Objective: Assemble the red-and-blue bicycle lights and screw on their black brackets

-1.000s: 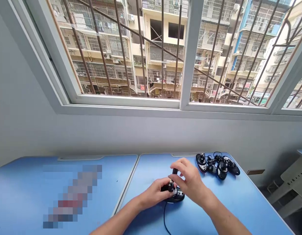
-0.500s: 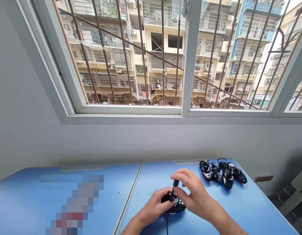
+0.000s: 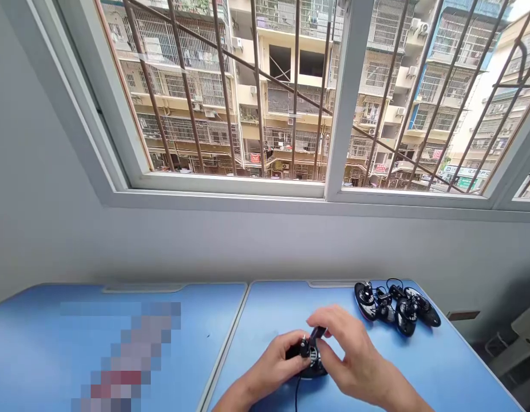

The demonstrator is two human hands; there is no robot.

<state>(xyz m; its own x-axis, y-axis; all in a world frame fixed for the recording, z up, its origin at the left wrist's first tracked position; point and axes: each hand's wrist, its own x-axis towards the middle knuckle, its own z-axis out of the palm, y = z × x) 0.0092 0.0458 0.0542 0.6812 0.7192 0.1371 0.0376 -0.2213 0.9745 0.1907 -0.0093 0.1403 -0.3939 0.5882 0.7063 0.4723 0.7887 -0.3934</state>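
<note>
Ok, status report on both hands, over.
Left hand gripping black device. Right hand pinching small black piece right by it. More black devices off right, clear of both hands.

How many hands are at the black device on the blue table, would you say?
2: the left hand at the left of the black device, the right hand pinching a small black piece above it.

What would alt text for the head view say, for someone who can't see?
The left hand holds a corded black device at a blue table while the right hand pinches a small black part at its top. More black devices lie clustered to the right, below a barred window.
</note>
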